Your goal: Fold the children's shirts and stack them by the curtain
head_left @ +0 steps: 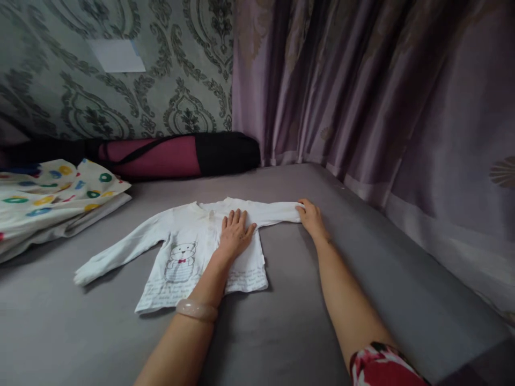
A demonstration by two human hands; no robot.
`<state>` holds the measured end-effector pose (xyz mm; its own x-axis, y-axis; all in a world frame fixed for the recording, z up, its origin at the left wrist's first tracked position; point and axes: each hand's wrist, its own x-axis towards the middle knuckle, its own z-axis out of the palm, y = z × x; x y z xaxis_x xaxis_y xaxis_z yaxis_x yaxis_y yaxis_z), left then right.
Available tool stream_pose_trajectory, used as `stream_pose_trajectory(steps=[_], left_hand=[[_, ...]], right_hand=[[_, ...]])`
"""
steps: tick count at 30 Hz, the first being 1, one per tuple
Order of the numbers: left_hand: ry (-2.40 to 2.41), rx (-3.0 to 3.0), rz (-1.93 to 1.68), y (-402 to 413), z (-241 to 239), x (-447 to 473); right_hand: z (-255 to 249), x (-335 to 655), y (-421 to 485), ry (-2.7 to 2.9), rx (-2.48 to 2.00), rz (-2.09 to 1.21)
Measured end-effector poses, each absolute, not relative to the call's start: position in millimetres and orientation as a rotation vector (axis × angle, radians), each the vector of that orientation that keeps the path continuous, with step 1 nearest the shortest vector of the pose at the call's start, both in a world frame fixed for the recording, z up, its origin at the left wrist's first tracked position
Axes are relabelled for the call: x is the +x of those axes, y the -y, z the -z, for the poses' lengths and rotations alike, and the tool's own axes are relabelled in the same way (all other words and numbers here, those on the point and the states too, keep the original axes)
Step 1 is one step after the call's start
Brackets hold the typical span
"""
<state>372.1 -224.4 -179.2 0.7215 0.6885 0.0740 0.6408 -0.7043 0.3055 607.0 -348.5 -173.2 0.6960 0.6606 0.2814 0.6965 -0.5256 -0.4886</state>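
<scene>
A small white long-sleeved shirt (203, 241) lies spread on the grey bed sheet, its sleeves out to both sides. A bear drawing with a red bow tie shows on its front, and lines of writing run along the hem. My left hand (235, 233) rests flat on the shirt's chest, fingers stretched out. At the end of the right-hand sleeve, my right hand (311, 217) pinches the cuff between thumb and fingers. The left-hand sleeve lies slanted down toward the left, touched by neither hand.
A grey sheet (273, 343) covers the bed. Folded cloth with a colourful pattern (60, 193) lies at the left. Along the wall rests a long maroon and black bag (161, 155). Purple curtains (354, 96) hang at the right, beside patterned wallpaper (185, 64).
</scene>
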Motion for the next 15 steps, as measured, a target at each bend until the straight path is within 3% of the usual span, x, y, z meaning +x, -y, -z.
stream_pose_trajectory(steps=[5,11,15], left_hand=[[-1.057,2.646,-0.277,226,172,371],[-0.992,2.701,-0.381,213,163,363],[-0.922,2.691,-0.412,199,157,356]], right_hand=[[167,622,353,0.833,-2.298,0.093],[154,640,369,0.578,-2.493,-0.346],[153,633,371,0.603,-2.523,-0.438]])
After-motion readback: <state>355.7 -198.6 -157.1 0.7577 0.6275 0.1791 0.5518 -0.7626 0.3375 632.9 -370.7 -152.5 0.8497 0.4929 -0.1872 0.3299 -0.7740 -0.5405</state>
